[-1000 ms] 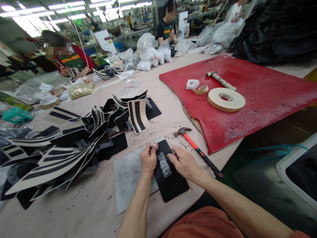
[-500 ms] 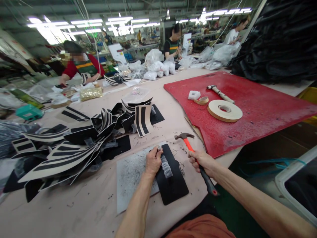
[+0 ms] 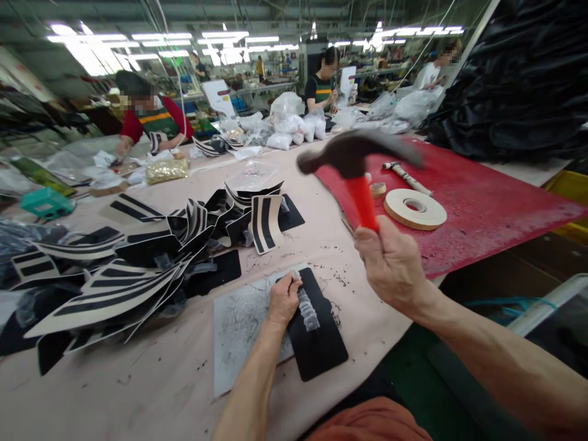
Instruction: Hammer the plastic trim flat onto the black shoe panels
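Hammer [image 3: 361,191] lifted | curved metal claw [image 3: 395,146] | round-cornered black panel [image 3: 318,355]

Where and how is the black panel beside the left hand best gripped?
Probably by the near edge of the black panel, pinched from the person's side: it lies flat with its near end uncovered, while the left hand and plastic strip are farther off.
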